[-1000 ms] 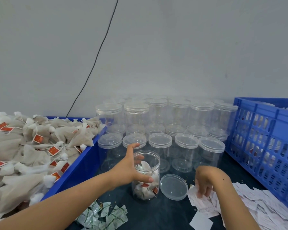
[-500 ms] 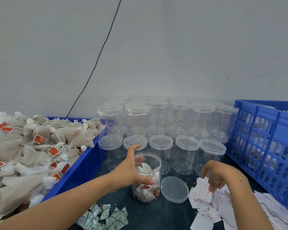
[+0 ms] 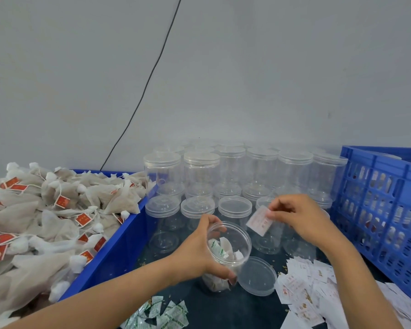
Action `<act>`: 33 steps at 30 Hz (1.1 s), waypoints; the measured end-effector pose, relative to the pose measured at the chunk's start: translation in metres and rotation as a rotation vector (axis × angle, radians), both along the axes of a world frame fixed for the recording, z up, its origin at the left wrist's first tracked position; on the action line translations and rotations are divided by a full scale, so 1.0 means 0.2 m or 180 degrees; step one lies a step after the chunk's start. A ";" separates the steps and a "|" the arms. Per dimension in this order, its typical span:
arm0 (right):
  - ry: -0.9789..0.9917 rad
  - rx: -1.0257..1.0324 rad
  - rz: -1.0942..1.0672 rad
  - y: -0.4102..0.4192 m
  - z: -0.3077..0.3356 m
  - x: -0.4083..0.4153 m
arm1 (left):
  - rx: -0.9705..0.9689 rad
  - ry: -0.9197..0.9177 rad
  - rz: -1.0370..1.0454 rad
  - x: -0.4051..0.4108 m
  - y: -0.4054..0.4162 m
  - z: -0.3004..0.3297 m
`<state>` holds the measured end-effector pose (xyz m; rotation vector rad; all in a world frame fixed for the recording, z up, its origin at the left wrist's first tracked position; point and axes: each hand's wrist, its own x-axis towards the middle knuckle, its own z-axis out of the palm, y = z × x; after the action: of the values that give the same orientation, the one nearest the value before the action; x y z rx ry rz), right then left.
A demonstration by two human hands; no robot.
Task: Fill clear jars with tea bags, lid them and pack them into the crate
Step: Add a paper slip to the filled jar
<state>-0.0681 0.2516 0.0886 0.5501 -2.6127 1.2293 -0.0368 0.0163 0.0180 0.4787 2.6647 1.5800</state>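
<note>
1. 2 hands are busy: the left hand [image 3: 203, 254] wraps around the open jar [image 3: 224, 256], tipping its mouth toward the right hand [image 3: 299, 218], which pinches a small paper slip [image 3: 259, 220] just above and beside that rim.
2. To do this well, I'd say keep the jar steady and tilted, and let the slip go only once it is past the rim, sliding it down beside the tea bags [image 3: 223, 249] already inside.
3. Jar's long axis leans up and to the right, base near the worktop [image 3: 223, 309]; its lid [image 3: 256, 276] lies flat just below the right hand, touching the jar's side.
</note>
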 end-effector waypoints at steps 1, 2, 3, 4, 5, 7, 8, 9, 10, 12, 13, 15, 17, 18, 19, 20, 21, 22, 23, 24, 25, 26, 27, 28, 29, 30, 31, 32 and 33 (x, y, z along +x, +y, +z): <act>0.0110 0.0025 0.0230 -0.05 0.01 0.02 | -0.0025 0.0039 -0.0030 0.00 0.00 0.00; 0.0157 0.0103 0.0427 -0.10 0.01 0.04 | -0.0038 0.0077 -0.0056 0.01 0.00 0.00; 0.0192 0.0273 0.0559 -0.14 0.01 0.05 | -0.0042 0.0118 -0.0078 0.01 0.00 0.00; 0.0253 0.0541 0.0644 -0.18 0.01 0.06 | -0.0054 0.0161 -0.0097 0.01 0.00 0.00; 0.0345 0.0875 0.0699 -0.21 0.00 0.06 | -0.0075 0.0203 -0.0117 0.01 0.00 0.00; 0.0575 0.1485 0.0775 -0.27 -0.02 0.06 | -0.0108 0.0284 -0.0173 0.01 0.00 0.00; 0.0695 0.1745 0.0796 -0.29 -0.03 0.06 | -0.0114 0.0323 -0.0194 0.01 0.00 0.00; 0.0802 0.1972 0.0818 -0.32 -0.05 0.06 | -0.0105 0.0353 -0.0211 0.01 0.01 -0.01; 0.0874 0.2125 0.0848 -0.34 -0.06 0.07 | -0.0072 0.0364 -0.0229 0.01 0.01 -0.01; 0.0918 0.2187 0.0928 -0.38 -0.07 0.09 | 0.0025 0.0344 -0.0259 0.01 0.01 -0.01; 0.0914 0.2117 0.0967 -0.40 -0.08 0.10 | 0.0065 0.0339 -0.0265 0.01 0.01 -0.01; 0.0852 0.1978 0.1023 -0.41 -0.08 0.11 | 0.0124 0.0363 -0.0279 0.01 0.01 -0.01; 0.0783 0.2010 0.1062 -0.42 -0.09 0.11 | 0.0155 0.0348 -0.0302 0.01 0.00 -0.01; 0.0751 0.2041 0.1067 -0.42 -0.10 0.11 | 0.0172 0.0319 -0.0320 0.01 0.00 -0.01; 0.0698 0.2043 0.1040 -0.42 -0.11 0.11 | 0.0186 0.0290 -0.0340 0.01 0.00 -0.02; 0.0598 0.2008 0.0983 -0.42 -0.11 0.10 | 0.0188 0.0263 -0.0350 0.01 0.00 -0.02; 0.0460 0.1921 0.0932 -0.41 -0.12 0.09 | 0.0186 0.0239 -0.0355 0.01 -0.01 -0.03; 0.0296 0.1791 0.0910 -0.40 -0.12 0.09 | 0.0176 0.0219 -0.0359 0.00 -0.01 -0.04; 0.0140 0.1635 0.0924 -0.39 -0.12 0.08 | 0.0155 0.0203 -0.0357 0.00 -0.02 -0.04; 0.0017 0.1483 0.0960 -0.38 -0.12 0.08 | 0.0121 0.0187 -0.0328 -0.01 -0.02 -0.05; -0.0069 0.1342 0.1005 -0.37 -0.11 0.08 | 0.0089 0.0166 -0.0274 -0.02 -0.02 -0.05; -0.0122 0.1226 0.1041 -0.36 -0.10 0.09 | 0.0073 0.0133 -0.0211 -0.02 -0.03 -0.06; -0.0139 0.1110 0.1074 -0.34 -0.09 0.09 | 0.0070 0.0090 -0.0158 -0.03 -0.03 -0.06; -0.0083 0.0986 0.1078 -0.33 -0.07 0.09 | 0.0071 0.0043 -0.0125 -0.04 -0.03 -0.07; 0.0022 0.0793 0.1047 -0.31 -0.05 0.09 | 0.0078 0.0005 -0.0111 -0.04 -0.04 -0.07; 0.0184 0.0575 0.0935 -0.28 -0.03 0.09 | 0.0086 -0.0026 -0.0109 -0.04 -0.04 -0.07; 0.0349 0.0350 0.0747 -0.25 -0.02 0.08 | 0.0087 -0.0056 -0.0113 -0.04 -0.04 -0.07; 0.0499 0.0258 0.0460 -0.22 -0.02 0.06 | 0.0078 -0.0087 -0.0117 -0.04 -0.04 -0.07; 0.0617 0.0289 0.0153 -0.19 -0.03 0.04 | 0.0063 -0.0116 -0.0124 -0.05 -0.04 -0.07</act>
<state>-0.0596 0.2140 0.0836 0.7143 -2.5140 1.0185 -0.0459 0.0073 0.0033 0.4941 2.5994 1.5904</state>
